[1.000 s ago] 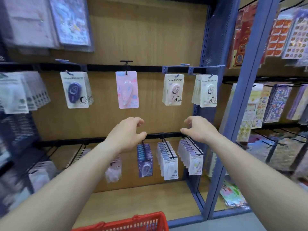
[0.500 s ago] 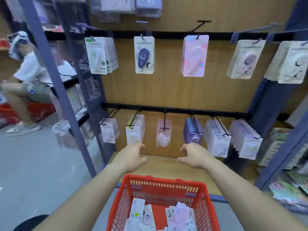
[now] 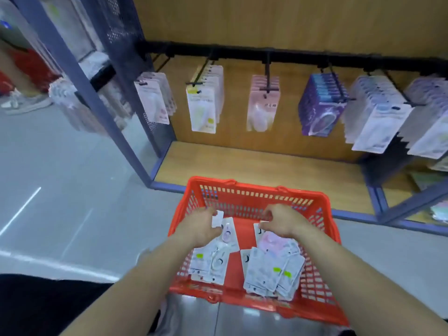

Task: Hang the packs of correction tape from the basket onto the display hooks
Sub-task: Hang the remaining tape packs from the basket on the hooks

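now left hand [image 3: 202, 227] pinches a white pack [image 3: 217, 218] in the red basket [image 3: 254, 187]; right hand [image 3: 282, 221] fingers [image 3: 268, 215] curled, grip unclear.

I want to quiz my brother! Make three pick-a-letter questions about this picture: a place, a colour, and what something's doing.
1. Where are the left hand and right hand? A. in pockets B. in the basket C. on the floor
2. What colour is the basket? A. blue B. red C. green
3. The purple packs are: A. hanging on a hook B. lying on the floor C. in a hand
Answers: B, both reach in, the left seemingly pinching a white pack; B, red walls; A, they dangle from it.
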`<action>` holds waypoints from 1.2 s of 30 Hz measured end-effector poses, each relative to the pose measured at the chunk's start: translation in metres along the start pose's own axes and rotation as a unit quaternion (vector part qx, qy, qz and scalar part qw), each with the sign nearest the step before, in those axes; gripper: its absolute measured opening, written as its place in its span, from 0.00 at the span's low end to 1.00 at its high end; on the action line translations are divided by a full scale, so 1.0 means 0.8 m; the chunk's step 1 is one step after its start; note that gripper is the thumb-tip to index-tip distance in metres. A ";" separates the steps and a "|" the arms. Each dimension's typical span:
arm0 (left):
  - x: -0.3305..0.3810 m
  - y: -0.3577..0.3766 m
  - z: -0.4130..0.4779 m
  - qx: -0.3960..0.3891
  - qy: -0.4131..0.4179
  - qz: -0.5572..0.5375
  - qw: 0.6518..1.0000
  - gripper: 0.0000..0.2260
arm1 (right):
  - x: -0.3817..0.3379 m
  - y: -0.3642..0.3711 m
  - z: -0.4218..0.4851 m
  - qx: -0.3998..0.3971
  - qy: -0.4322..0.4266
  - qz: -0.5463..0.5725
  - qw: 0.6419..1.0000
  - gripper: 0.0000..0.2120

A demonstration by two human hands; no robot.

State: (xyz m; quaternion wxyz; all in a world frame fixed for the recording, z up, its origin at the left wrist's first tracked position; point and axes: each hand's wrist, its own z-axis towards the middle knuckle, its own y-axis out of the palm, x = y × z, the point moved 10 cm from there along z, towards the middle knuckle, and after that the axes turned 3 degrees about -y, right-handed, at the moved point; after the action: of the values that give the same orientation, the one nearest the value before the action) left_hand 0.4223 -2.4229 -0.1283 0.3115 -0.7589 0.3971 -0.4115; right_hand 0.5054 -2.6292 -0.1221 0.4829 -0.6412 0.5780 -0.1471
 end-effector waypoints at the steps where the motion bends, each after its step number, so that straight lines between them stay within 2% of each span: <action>1: -0.006 0.021 0.008 -0.018 -0.006 0.003 1.000 0.26 | 0.015 0.018 0.007 -0.008 0.009 0.007 1.000 0.16; 5: -0.028 0.102 0.034 -0.084 -0.029 -0.004 0.996 0.28 | 0.077 0.092 0.030 -0.055 0.051 0.041 0.996 0.21; 10: -0.046 0.189 0.060 -0.148 -0.065 -0.047 0.986 0.29 | 0.145 0.154 0.044 -0.063 0.108 0.071 0.990 0.29; 15: -0.030 0.258 0.087 -0.207 -0.062 -0.071 0.974 0.36 | 0.180 0.175 0.061 -0.012 0.129 0.163 0.978 0.23; 17: -0.016 0.278 0.100 -0.219 -0.062 -0.088 0.970 0.36 | 0.192 0.166 0.060 0.062 0.147 0.182 0.970 0.21; 19: -0.007 0.293 0.114 -0.220 -0.075 -0.120 0.965 0.38 | 0.200 0.157 0.054 0.134 0.173 0.159 0.963 0.25; 22: -0.011 0.306 0.129 -0.199 -0.121 -0.174 0.957 0.40 | 0.203 0.166 0.058 0.142 0.183 0.163 0.959 0.39; 24: -0.016 0.311 0.132 -0.187 -0.142 -0.215 0.948 0.38 | 0.203 0.174 0.065 0.122 0.186 0.175 0.959 0.44; 29: -0.024 0.333 0.127 -0.203 -0.171 -0.295 0.918 0.19 | 0.204 0.169 0.075 0.139 0.179 0.228 0.947 0.38; 33: -0.021 0.338 0.123 -0.206 -0.176 -0.329 0.905 0.19 | 0.209 0.174 0.075 0.166 0.175 0.360 0.901 0.32; 36: -0.011 0.340 0.116 -0.227 -0.181 -0.343 0.893 0.17 | 0.209 0.181 0.069 0.165 0.182 0.436 0.866 0.36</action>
State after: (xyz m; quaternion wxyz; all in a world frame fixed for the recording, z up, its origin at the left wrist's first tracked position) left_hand 0.4060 -2.5354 -0.3927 0.0363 -0.9595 0.1310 -0.2468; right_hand 0.5085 -2.7329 -0.3251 0.4829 -0.1961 0.8437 -0.1287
